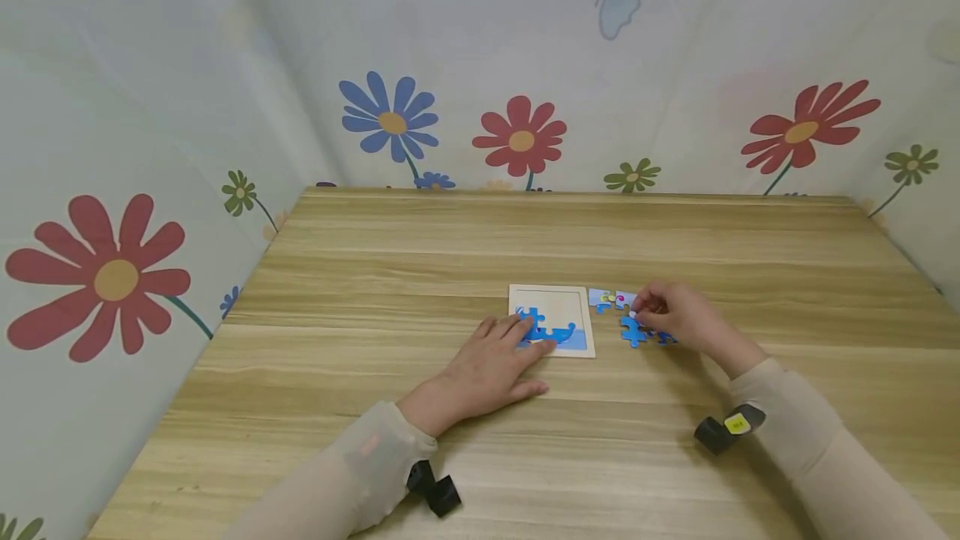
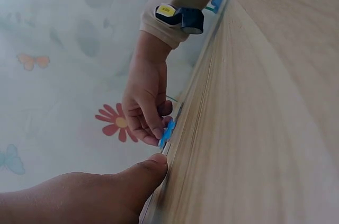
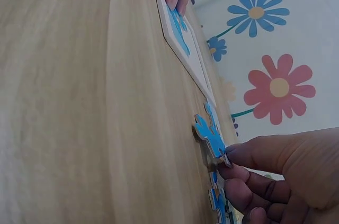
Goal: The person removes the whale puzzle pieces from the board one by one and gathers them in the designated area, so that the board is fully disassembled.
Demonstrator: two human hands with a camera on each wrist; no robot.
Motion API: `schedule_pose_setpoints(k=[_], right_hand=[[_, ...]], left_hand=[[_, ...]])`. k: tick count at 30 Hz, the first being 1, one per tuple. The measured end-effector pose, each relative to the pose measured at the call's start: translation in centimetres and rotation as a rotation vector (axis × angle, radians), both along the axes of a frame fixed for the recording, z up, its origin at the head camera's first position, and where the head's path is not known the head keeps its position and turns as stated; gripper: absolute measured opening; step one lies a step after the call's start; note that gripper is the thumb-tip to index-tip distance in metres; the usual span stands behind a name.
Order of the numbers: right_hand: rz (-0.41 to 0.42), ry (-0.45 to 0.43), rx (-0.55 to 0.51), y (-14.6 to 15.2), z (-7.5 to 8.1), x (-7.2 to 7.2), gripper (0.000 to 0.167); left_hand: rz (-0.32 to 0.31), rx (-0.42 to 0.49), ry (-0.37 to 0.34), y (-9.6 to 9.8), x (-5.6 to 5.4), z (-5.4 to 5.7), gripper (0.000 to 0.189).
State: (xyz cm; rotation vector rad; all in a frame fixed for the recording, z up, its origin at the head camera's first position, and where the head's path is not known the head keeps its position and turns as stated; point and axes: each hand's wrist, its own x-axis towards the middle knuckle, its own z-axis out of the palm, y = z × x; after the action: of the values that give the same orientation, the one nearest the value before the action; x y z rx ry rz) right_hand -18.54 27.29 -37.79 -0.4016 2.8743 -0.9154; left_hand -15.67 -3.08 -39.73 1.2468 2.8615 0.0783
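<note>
A square wooden puzzle frame [image 1: 549, 289] lies on the table with blue pieces fitted along its lower part. My left hand [image 1: 487, 367] rests flat on the frame's left side, fingertips on the blue pieces [image 1: 558, 333], hiding some of them. To the right of the frame, my right hand [image 1: 678, 315] pinches a blue puzzle piece [image 3: 211, 135] between thumb and fingers. In the right wrist view that piece is tilted up off the table. Other loose pieces [image 1: 600, 298] lie by the frame's upper right corner, and more [image 3: 217, 197] sit under the right hand.
The wood-grain table [image 1: 420, 248] runs back to a white cloth backdrop [image 1: 465, 32] printed with flowers and a butterfly. Black wrist devices are strapped on the left sleeve [image 1: 375, 457] and the right sleeve [image 1: 798, 415].
</note>
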Motion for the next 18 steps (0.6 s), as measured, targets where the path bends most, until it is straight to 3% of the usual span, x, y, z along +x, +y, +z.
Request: schedule_pose_setpoints(k=[18], right_hand=[[-0.025, 0.015, 0.033, -0.92, 0.95, 0.20, 0.009]], left_hand=[[-0.028, -0.001, 0.038, -0.06, -0.27, -0.18, 0.056]])
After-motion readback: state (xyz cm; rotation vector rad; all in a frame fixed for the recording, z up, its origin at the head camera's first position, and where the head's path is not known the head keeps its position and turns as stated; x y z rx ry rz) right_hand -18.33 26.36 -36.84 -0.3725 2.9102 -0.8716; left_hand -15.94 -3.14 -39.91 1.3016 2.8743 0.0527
